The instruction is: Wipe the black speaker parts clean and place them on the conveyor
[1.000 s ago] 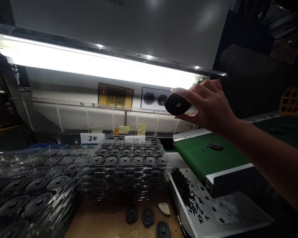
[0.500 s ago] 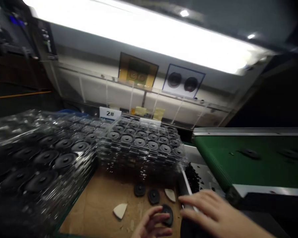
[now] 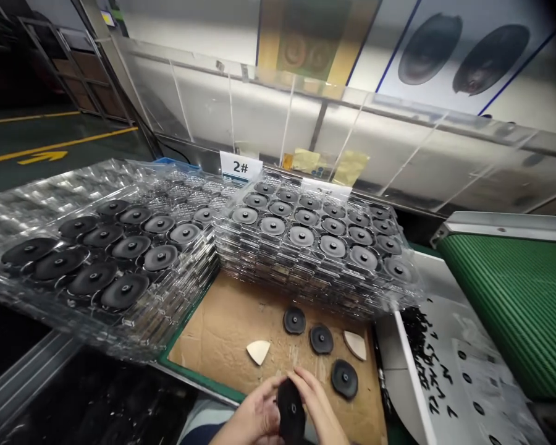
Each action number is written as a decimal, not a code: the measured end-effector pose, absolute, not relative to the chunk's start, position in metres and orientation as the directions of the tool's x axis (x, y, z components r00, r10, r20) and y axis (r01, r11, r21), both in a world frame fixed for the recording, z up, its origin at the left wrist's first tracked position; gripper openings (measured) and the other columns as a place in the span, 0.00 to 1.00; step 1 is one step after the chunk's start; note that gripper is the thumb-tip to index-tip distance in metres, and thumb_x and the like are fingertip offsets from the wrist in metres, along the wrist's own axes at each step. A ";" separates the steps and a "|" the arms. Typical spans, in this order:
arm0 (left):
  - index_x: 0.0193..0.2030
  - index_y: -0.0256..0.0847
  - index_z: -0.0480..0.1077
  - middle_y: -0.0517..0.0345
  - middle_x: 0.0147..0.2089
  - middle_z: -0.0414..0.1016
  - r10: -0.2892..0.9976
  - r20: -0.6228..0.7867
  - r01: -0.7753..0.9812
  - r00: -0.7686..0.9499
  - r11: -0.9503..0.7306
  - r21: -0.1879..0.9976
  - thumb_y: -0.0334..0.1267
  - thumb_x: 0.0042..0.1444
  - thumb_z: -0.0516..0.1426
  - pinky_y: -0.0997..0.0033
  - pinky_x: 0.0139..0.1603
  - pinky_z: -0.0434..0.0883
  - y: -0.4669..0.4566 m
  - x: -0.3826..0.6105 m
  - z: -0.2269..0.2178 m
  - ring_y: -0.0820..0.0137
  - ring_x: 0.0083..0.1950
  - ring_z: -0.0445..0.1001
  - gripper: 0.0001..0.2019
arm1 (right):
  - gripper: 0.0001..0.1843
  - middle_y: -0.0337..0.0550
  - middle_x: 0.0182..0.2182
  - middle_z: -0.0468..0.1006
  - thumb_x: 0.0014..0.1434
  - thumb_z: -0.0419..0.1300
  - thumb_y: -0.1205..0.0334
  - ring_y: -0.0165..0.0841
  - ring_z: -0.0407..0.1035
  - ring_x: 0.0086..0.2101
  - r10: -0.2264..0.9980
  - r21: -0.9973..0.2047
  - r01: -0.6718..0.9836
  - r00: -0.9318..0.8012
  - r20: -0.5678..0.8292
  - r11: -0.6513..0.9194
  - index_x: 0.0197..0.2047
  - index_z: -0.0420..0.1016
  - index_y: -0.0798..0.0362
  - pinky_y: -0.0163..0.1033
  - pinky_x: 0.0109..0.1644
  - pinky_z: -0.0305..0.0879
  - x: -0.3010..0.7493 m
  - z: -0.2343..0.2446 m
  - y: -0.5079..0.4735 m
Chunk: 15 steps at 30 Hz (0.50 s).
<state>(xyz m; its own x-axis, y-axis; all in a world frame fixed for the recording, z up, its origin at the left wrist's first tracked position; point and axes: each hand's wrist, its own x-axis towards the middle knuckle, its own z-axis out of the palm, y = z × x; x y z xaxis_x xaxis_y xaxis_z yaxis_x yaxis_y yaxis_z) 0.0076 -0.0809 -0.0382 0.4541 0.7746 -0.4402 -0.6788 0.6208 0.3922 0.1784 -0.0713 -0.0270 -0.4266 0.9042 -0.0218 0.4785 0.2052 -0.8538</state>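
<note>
Low in the picture, both my hands hold a black round disc point(image 3: 291, 411) with a small raised hub, tilted nearly on edge. My left hand point(image 3: 257, 411) grips its left side, and my right hand point(image 3: 319, 405) closes round its top and right. Three similar discs lie flat on the brown cardboard point(image 3: 217, 327) just beyond: one disc point(image 3: 345, 379) nearest my right hand, another disc point(image 3: 321, 340) behind it, and a third disc point(image 3: 294, 320) farther back. Two pale wedge-shaped pieces, a left wedge point(image 3: 258, 352) and a right wedge point(image 3: 354, 345), lie there too.
Stacked clear plastic trays with black discs stand at left point(image 3: 171, 290) and at the back point(image 3: 306, 266). A white-walled bin point(image 3: 412, 377) with black scraps sits at right, beside a green conveyor belt point(image 3: 514, 296). A "2#" sign point(image 3: 241, 167) stands behind.
My right hand has come left from the bin's edge, and my hands now meet on a black disc. My left hand was open before. The view has tipped downward.
</note>
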 end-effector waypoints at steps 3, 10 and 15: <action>0.52 0.46 0.68 0.51 0.45 0.77 0.763 -0.554 -0.743 0.333 0.574 0.343 0.43 0.43 0.67 0.60 0.51 0.65 -0.075 -0.009 -0.022 0.58 0.48 0.76 0.28 | 0.41 0.54 0.60 0.63 0.54 0.59 0.43 0.44 0.65 0.55 0.931 -0.865 0.468 -0.365 -0.005 0.178 0.66 0.55 0.50 0.45 0.57 0.64 0.172 -0.039 -0.064; 0.67 0.47 0.44 0.45 0.54 0.74 0.808 -0.580 -0.805 0.105 0.411 0.427 0.37 0.47 0.65 0.56 0.58 0.63 -0.073 -0.051 0.002 0.55 0.54 0.73 0.45 | 0.20 0.47 0.39 0.76 0.61 0.51 0.54 0.33 0.72 0.27 0.965 -0.896 0.431 -0.264 -0.009 0.109 0.55 0.70 0.48 0.37 0.34 0.72 0.150 -0.072 -0.064; 0.67 0.46 0.42 0.45 0.54 0.74 0.859 -0.508 -0.840 0.064 0.321 0.437 0.39 0.47 0.65 0.58 0.59 0.63 -0.118 -0.058 -0.006 0.56 0.56 0.73 0.46 | 0.19 0.46 0.36 0.78 0.59 0.52 0.52 0.33 0.73 0.27 0.921 -0.902 0.401 -0.388 -0.011 0.158 0.49 0.75 0.50 0.36 0.32 0.71 0.139 -0.073 -0.093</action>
<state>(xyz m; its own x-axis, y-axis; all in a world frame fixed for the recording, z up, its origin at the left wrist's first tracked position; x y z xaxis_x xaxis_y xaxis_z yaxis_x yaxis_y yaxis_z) -0.0576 -0.1175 -0.0058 0.0642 0.8589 -0.5081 -0.8401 0.3213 0.4369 0.1388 -0.0926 -0.0731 -0.3885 0.9214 -0.0110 0.4013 0.1584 -0.9021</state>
